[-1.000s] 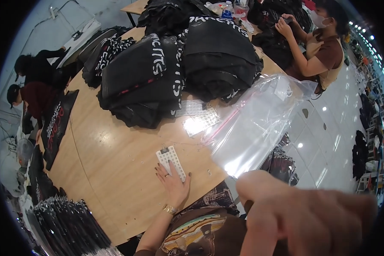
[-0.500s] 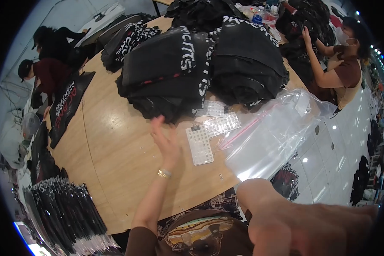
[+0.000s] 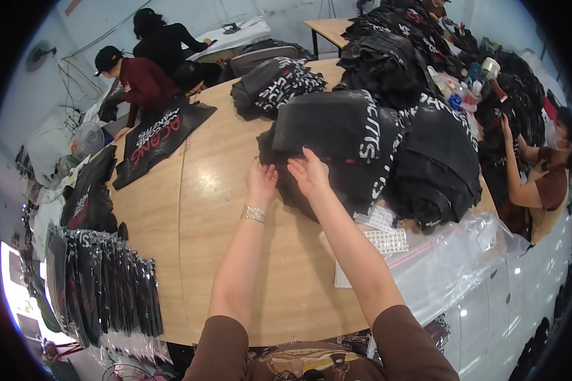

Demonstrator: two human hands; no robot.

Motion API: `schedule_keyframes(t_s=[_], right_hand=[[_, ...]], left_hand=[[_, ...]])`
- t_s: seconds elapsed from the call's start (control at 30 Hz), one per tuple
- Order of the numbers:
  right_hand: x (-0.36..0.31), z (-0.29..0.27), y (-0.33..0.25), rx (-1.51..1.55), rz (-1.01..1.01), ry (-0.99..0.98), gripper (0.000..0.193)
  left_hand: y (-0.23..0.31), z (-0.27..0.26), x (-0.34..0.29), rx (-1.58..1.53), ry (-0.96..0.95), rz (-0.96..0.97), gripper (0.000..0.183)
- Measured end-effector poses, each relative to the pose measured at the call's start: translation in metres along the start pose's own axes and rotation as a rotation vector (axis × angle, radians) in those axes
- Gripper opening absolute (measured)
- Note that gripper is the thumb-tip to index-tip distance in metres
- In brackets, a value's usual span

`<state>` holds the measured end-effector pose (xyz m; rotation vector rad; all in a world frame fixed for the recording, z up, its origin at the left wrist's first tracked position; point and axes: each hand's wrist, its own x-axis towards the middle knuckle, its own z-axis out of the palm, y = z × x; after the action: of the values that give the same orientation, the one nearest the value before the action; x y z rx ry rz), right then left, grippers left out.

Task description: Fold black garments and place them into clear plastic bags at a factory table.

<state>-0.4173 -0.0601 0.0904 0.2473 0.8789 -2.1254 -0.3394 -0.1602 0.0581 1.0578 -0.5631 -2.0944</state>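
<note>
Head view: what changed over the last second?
The left hand left the white sticker sheet and reached forward to the stack of folded black garments. The right hand, earlier close under the camera, now rests on that stack too. Neither grips anything. The clear plastic bag stays at the table edge.

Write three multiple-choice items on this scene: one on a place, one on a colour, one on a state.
1. Where do both hands reach?
A. the folded black garment pile
B. the clear plastic bags
C. the packed garments at the left edge

2. What colour is the tabletop?
A. white
B. light wood
C. blue

3. How are the hands?
A. clenched into fists
B. open, fingers spread
C. gripping scissors

Answers:
1 A: left hand and right hand lie at the edge of the black garment pile.
2 B: the table is pale wood.
3 B: both palms are flat, holding nothing.
</note>
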Motion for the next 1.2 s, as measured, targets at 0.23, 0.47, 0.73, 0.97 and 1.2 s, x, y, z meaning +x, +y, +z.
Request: schedule_keyframes(t_s=[0.23,0.47,0.73,0.97,1.2], right_hand=[[0.022,0.022,0.004,-0.070,0.034,0.224,0.041],[-0.047,-0.079,0.016,-0.009,-0.308,0.246,0.033],[-0.095,-0.135,0.010,0.027,-0.368,0.245,0.030],[-0.096,-0.131,0.009,-0.005,-0.404,0.124,0.026],[-0.100,-0.138,0.014,-0.053,-0.411,0.132,0.026]], left_hand=[[0.004,0.002,-0.005,0.069,0.032,0.239,0.037],[0.023,-0.001,0.011,0.451,0.060,0.821,0.038],[0.026,0.013,0.000,1.347,-0.149,0.725,0.039],[0.025,0.009,0.004,1.574,-0.127,0.886,0.039],[0.017,0.001,0.003,1.454,-0.050,0.598,0.040]])
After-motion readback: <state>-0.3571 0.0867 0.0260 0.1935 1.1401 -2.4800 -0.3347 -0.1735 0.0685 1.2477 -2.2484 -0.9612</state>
